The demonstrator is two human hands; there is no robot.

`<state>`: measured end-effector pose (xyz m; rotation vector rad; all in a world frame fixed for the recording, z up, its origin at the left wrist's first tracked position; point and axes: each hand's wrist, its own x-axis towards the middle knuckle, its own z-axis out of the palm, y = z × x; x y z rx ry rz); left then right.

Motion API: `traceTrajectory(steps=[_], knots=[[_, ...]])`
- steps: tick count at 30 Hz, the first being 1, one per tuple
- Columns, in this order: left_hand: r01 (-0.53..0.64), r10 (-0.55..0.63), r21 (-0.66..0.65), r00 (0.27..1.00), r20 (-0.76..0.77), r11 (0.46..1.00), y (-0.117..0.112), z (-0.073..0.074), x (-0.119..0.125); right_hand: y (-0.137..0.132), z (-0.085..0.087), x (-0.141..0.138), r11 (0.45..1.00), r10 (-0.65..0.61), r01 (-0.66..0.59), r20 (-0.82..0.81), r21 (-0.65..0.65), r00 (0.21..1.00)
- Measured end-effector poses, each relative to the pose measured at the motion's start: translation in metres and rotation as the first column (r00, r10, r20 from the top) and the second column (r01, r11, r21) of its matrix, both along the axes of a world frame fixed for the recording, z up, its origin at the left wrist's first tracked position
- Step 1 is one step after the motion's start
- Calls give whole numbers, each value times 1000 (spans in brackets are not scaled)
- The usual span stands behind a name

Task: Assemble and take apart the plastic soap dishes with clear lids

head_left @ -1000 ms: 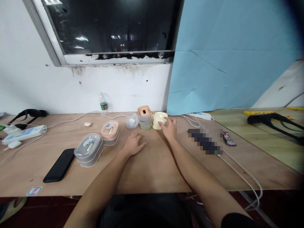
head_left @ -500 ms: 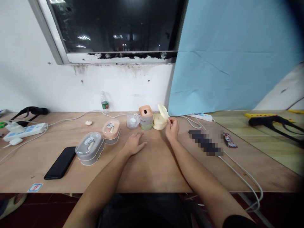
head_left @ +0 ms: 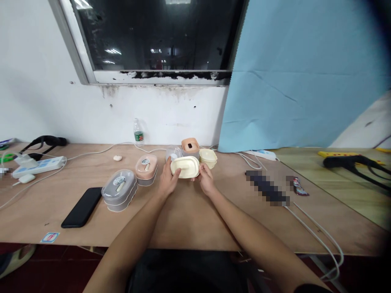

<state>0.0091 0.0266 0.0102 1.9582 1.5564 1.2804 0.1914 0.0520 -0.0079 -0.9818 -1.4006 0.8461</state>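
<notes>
A pale yellow oval lunch-box lid [head_left: 185, 167] is raised above the table, its broad face tilted toward me. My left hand [head_left: 170, 179] grips its left end, thumb along the near edge. At its right end, my right hand [head_left: 207, 179] pinches the rim between thumb and fingers. Behind the right hand stands a stack of pale yellow boxes [head_left: 208, 156]. A peach-topped box [head_left: 190, 145] is just behind the lid, its lower part hidden. Partly covered by the left fingers is a clear round-cornered container [head_left: 173, 152].
Left of my hands are a pink lunch box [head_left: 146, 167], a larger grey lunch box [head_left: 119, 189] and a black phone [head_left: 82, 207]. A bottle [head_left: 138, 132] stands by the wall. Toward the right lie a wrapped snack [head_left: 300, 186] and white cables [head_left: 324, 232].
The right hand has brought the lid left and nearer from the pale yellow stack. My left hand has risen from the tabletop and taken hold of its other end. The view has shifted slightly.
</notes>
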Motion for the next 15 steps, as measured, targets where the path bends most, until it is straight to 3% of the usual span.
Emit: traceTrajectory(steps=[2, 4, 6, 9, 12, 15], knots=[[-11, 5, -66, 996, -87, 998, 6, -1, -8, 3, -2, 2, 993, 78, -74, 41, -95, 996], [26, -69, -178, 968, -243, 984, 10, -2, -16, 5, 2, 11, 997, 42, -28, 192, -73, 980], [46, -146, -268, 919, -366, 962, 12, -4, -21, 6, 13, 21, 991, -131, 107, 365, 84, 922], [61, -185, -294, 889, -418, 954, 10, -6, -19, 11, 42, 27, 911, -362, 188, 495, 367, 790], [94, -215, -285, 876, -431, 954, 6, -6, -14, 28, 71, 23, 891, -338, 14, 641, 455, 690], [120, -232, -272, 873, -429, 955, 4, -6, -12, 51, 86, 19, 919, -269, -114, 809, 379, 523]])
